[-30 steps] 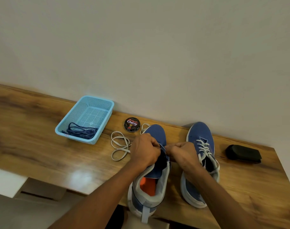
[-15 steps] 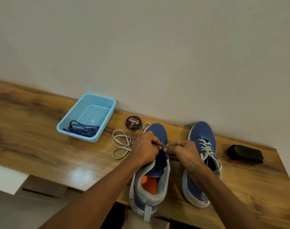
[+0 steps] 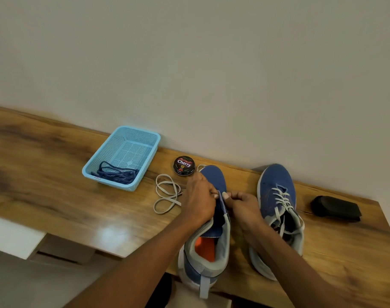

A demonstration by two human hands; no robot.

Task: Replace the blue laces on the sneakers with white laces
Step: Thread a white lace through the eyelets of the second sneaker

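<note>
left hand fingers (image 3: pixel 212 193): curled, pinched at the eyelet edge of the left sneaker (image 3: pixel 211 221), lower centre; lace tip hidden, likely being fed through.
right hand fingers (image 3: pixel 228 195): curled, pinched on the opposite edge, flap held steady.
white lace (image 3: pixel 167 193): looped loose on the surface (image 3: pixel 45 185), just left of the hands, kept within reach.
right sneaker (image 3: pixel 276 210): already laced white, set aside.
basket (image 3: pixel 145 138): upper left; blue laces (image 3: pixel 116 173) dumped inside.
polish tin (image 3: pixel 184 165): closed.

left hand (image 3: pixel 198 200) + right hand (image 3: pixel 242 206): pinching at left sneaker (image 3: pixel 211 218) | white lace (image 3: pixel 167 194) beside | blue laces (image 3: pixel 116 173) in basket (image 3: pixel 143 135)
</note>
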